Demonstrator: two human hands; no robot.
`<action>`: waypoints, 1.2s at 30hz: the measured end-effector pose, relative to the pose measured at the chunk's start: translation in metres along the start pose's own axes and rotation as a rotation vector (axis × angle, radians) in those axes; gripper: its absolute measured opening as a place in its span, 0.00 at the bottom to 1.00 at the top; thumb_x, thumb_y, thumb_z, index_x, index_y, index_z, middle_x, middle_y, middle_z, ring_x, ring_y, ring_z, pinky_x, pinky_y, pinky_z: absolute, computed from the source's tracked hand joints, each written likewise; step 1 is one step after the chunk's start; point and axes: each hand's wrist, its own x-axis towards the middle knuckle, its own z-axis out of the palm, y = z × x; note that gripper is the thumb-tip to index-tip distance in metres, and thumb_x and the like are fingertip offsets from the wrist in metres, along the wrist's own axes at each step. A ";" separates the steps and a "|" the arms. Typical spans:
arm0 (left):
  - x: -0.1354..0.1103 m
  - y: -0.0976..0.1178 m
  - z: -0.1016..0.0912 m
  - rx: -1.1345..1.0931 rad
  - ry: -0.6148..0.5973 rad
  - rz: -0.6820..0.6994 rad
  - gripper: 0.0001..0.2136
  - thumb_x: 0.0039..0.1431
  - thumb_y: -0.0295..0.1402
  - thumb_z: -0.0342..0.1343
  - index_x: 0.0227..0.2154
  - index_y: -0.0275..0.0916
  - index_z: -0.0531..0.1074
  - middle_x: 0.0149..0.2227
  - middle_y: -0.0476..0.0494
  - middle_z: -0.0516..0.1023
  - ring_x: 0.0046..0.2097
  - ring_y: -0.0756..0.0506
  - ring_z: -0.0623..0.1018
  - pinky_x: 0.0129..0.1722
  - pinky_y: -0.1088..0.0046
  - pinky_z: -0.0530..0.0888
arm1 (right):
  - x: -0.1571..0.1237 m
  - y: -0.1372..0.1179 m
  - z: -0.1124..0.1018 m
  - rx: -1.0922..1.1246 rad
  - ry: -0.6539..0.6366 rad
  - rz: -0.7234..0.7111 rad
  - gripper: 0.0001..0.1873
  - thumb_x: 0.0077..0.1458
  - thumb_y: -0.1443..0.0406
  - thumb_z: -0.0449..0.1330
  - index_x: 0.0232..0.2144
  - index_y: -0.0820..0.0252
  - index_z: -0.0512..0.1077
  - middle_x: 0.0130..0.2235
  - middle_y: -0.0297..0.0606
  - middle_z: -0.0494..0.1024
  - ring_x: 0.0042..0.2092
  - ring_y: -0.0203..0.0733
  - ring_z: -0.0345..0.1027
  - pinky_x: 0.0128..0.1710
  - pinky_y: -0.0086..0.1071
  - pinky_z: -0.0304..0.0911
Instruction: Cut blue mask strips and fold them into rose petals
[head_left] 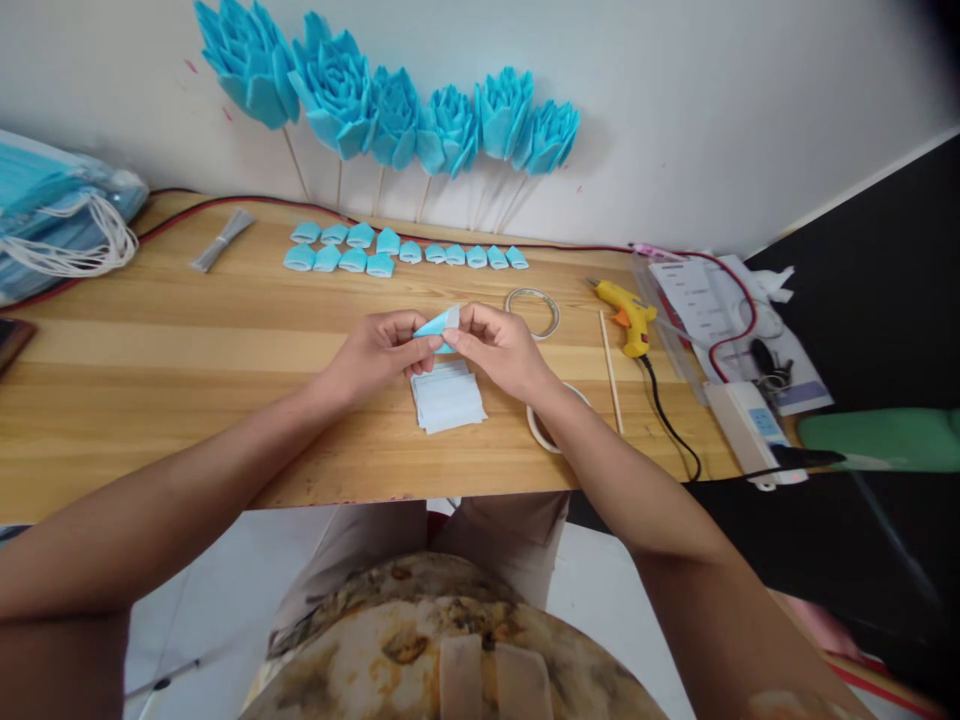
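Note:
Both hands meet over the middle of the wooden table [187, 370]. My left hand [379, 352] and my right hand [499, 350] pinch a small folded blue piece [439, 323] between their fingertips, a little above the table. Right below it lies a small stack of pale cut pieces [447, 397]. Further back, several folded blue petals [375, 250] are laid out in rows.
Blue fabric flowers on sticks [390, 110] lean on the wall. A yellow glue gun [630, 312], a wooden stick [611, 370], two tape rings [534, 310] and a power strip [754, 425] lie at the right. A pack of face masks [52, 210] sits far left, wire strips [221, 240] near it.

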 end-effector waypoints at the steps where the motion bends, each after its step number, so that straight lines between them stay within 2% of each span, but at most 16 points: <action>1: 0.000 0.000 0.000 -0.005 -0.002 -0.001 0.13 0.55 0.42 0.62 0.24 0.37 0.70 0.23 0.50 0.74 0.26 0.53 0.70 0.28 0.76 0.69 | 0.000 0.000 0.000 0.006 -0.003 -0.004 0.16 0.57 0.57 0.62 0.25 0.59 0.63 0.26 0.27 0.63 0.28 0.30 0.54 0.28 0.28 0.51; 4: -0.001 0.001 0.000 0.003 -0.010 -0.009 0.14 0.55 0.41 0.62 0.23 0.37 0.70 0.22 0.50 0.73 0.25 0.53 0.70 0.28 0.76 0.68 | -0.001 -0.002 -0.001 0.040 -0.009 -0.010 0.14 0.57 0.56 0.62 0.27 0.60 0.68 0.27 0.28 0.66 0.29 0.30 0.58 0.30 0.27 0.54; 8: -0.001 0.001 0.001 0.029 -0.055 -0.018 0.13 0.54 0.40 0.62 0.22 0.37 0.69 0.21 0.52 0.71 0.25 0.53 0.69 0.27 0.77 0.67 | -0.002 -0.004 -0.001 0.055 -0.015 -0.001 0.12 0.54 0.57 0.66 0.36 0.59 0.75 0.31 0.31 0.75 0.32 0.32 0.65 0.32 0.28 0.60; 12: -0.001 0.001 0.001 0.042 -0.107 -0.035 0.12 0.55 0.39 0.61 0.22 0.37 0.69 0.21 0.52 0.71 0.24 0.53 0.69 0.27 0.77 0.67 | -0.003 -0.005 -0.002 -0.061 0.041 -0.033 0.11 0.54 0.57 0.66 0.33 0.59 0.77 0.30 0.32 0.77 0.31 0.34 0.67 0.32 0.28 0.61; 15: -0.001 0.003 0.001 0.018 -0.093 -0.050 0.12 0.54 0.39 0.61 0.22 0.38 0.70 0.21 0.52 0.72 0.24 0.53 0.69 0.27 0.76 0.68 | -0.005 -0.006 -0.002 -0.177 0.079 -0.117 0.09 0.57 0.58 0.64 0.33 0.58 0.78 0.32 0.34 0.79 0.34 0.36 0.70 0.35 0.31 0.64; 18: -0.001 0.004 0.001 -0.014 -0.074 -0.058 0.13 0.53 0.41 0.62 0.23 0.38 0.70 0.22 0.51 0.72 0.24 0.53 0.69 0.27 0.76 0.68 | -0.005 -0.006 -0.003 -0.389 0.102 -0.256 0.10 0.61 0.59 0.60 0.34 0.55 0.79 0.34 0.35 0.81 0.37 0.39 0.72 0.41 0.35 0.65; 24: -0.003 0.005 0.003 -0.071 -0.049 -0.061 0.14 0.54 0.41 0.62 0.23 0.38 0.70 0.22 0.50 0.73 0.25 0.53 0.70 0.28 0.76 0.69 | -0.002 0.003 -0.009 -0.664 0.050 -0.460 0.15 0.66 0.61 0.53 0.41 0.52 0.80 0.36 0.37 0.82 0.40 0.44 0.73 0.48 0.42 0.65; 36: -0.004 0.005 0.004 -0.151 -0.037 -0.061 0.16 0.54 0.44 0.63 0.23 0.38 0.69 0.22 0.51 0.72 0.24 0.53 0.69 0.27 0.77 0.69 | -0.004 0.004 -0.007 -0.751 0.047 -0.511 0.18 0.67 0.65 0.50 0.45 0.52 0.80 0.42 0.38 0.83 0.45 0.44 0.73 0.52 0.45 0.66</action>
